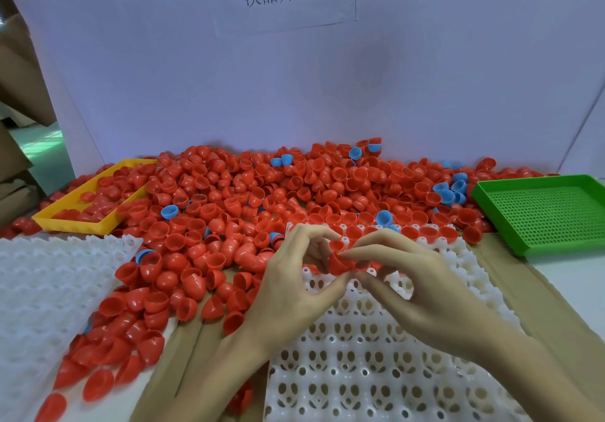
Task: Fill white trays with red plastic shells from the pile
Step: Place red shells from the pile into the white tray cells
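Observation:
A big pile of red plastic shells (pixel 229 199) covers the table's middle, with a few blue shells mixed in. A white tray (pixel 360 366) with many pockets lies in front of me; several red shells sit in its far row (pixel 429 233). Above the tray's far part, my left hand (pixel 294 284) and my right hand (pixel 409 284) meet, and both pinch one red shell (pixel 340 263) between fingertips and thumbs. A second white tray (pixel 42 290) lies at the left, partly under loose shells.
A yellow tray (pixel 68 218) holding red shells stands at the back left. A green perforated tray (pixel 550 212) sits at the right. A white board (pixel 294 78) with printed characters stands behind the pile. Brown cardboard (pixel 530 297) lies under the trays.

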Tool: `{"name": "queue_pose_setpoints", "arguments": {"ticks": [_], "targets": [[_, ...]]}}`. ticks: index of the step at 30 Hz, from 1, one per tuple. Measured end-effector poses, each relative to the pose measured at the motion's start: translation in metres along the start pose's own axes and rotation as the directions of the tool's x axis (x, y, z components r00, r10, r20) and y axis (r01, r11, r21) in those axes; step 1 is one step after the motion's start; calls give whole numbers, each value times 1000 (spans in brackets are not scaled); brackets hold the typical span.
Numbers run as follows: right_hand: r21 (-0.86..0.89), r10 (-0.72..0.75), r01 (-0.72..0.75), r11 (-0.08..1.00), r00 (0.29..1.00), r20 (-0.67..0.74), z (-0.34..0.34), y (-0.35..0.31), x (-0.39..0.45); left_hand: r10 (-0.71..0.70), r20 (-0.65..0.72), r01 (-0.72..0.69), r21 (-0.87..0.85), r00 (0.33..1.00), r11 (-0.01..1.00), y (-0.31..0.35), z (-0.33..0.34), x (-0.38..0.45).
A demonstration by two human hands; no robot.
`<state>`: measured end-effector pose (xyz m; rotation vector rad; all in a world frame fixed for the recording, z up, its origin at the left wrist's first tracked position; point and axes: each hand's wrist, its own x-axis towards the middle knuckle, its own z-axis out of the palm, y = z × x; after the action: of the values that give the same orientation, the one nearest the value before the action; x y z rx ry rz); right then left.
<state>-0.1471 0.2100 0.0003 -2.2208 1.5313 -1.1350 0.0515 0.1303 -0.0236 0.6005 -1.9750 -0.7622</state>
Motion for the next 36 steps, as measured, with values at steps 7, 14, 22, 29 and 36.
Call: {"name": "queue_pose_setpoints", "arguments": {"ticks": [7,14,22,29,36], "targets": [[104,76,-70,992,996,-49,-6,-5,2,112,60,-117,78,992,990,-2,6,0],[-280,150,-188,941,977,-152,-49,38,2,10,229,-73,270,973,960,-10,0,-2],[-316,230,-220,923,973,-5,-53,71,-3,-91,357,-29,317,930,948,-22,-6,1],[-189,261,-267,945,964,-60,-53,67,-4,-90,407,-42,304,909,952,-25,-15,3],[-318,349,-279,906,918,188,-35,75,-5,-51,443,-105,321,895,941,-26,-16,2]]}}
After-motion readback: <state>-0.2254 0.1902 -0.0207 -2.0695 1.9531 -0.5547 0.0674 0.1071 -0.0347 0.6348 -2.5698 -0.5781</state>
